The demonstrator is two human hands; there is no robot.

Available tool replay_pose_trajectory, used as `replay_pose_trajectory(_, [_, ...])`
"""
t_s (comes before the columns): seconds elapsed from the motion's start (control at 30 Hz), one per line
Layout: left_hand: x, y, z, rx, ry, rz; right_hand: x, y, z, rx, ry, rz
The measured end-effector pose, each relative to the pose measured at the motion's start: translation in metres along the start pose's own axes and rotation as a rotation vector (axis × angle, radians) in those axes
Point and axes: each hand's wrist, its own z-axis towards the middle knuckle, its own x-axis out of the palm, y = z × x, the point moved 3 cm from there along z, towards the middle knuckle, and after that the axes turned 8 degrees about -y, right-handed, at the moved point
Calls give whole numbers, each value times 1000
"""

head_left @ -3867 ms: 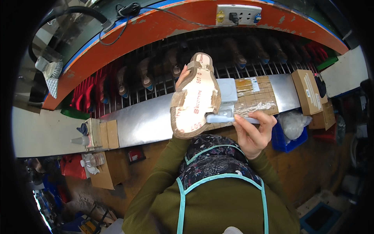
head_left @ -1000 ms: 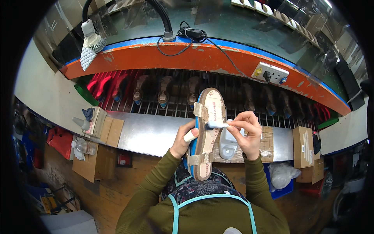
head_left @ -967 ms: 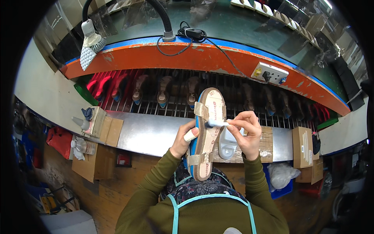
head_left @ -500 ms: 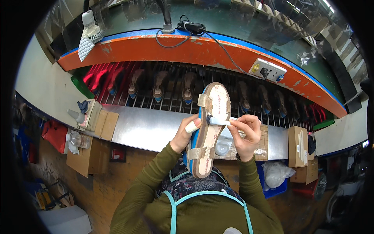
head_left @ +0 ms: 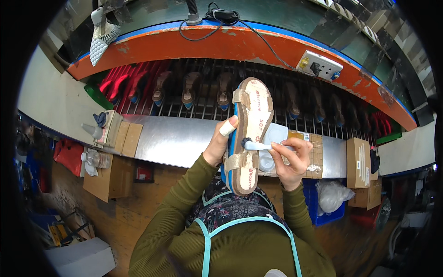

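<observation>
My left hand (head_left: pixel 217 145), its thumb wrapped in whitish tape, grips the left side of a sandal (head_left: pixel 258 108) held upright before me. The sandal shows a pale sole face with red print, a brown rim, tan strap ends folded over it and blue along its left edge. Pinched in my right hand (head_left: pixel 294 160) is a small brush (head_left: pixel 258 146) with a white handle. Its dark bristles touch the left margin of the sole, just above the lower strap. Behind the sandal, a whitish translucent container (head_left: pixel 276 134) is partly hidden.
Several similar shoes (head_left: pixel 188 92) lie on a rack of metal bars (head_left: pixel 203 111) under an orange beam (head_left: pixel 161 48). A metal ledge (head_left: pixel 180 143) runs in front. Cardboard boxes (head_left: pixel 357 161) stand at the right, and a blue bin (head_left: pixel 339 212) holds a plastic bag. A power strip (head_left: pixel 318 67) sits on the beam.
The brush has slid down along the sole's left margin, from the middle toward the lower strap. The sandal sits slightly higher in view, and both hands keep their hold.
</observation>
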Motion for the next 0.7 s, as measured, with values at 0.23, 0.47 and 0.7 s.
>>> replay_pose_trajectory(0.23, [3,-5,5,10,0,-19,-10,-2,16,-111,118,16])
replay_pose_trajectory(0.47, [7,-2,5,-45,49,-75,6,-24,46,147,-66,-40])
replay_pose_trajectory(0.7, [6,-11,-10,-19,-38,-131,-3,-3,40,97,311,158])
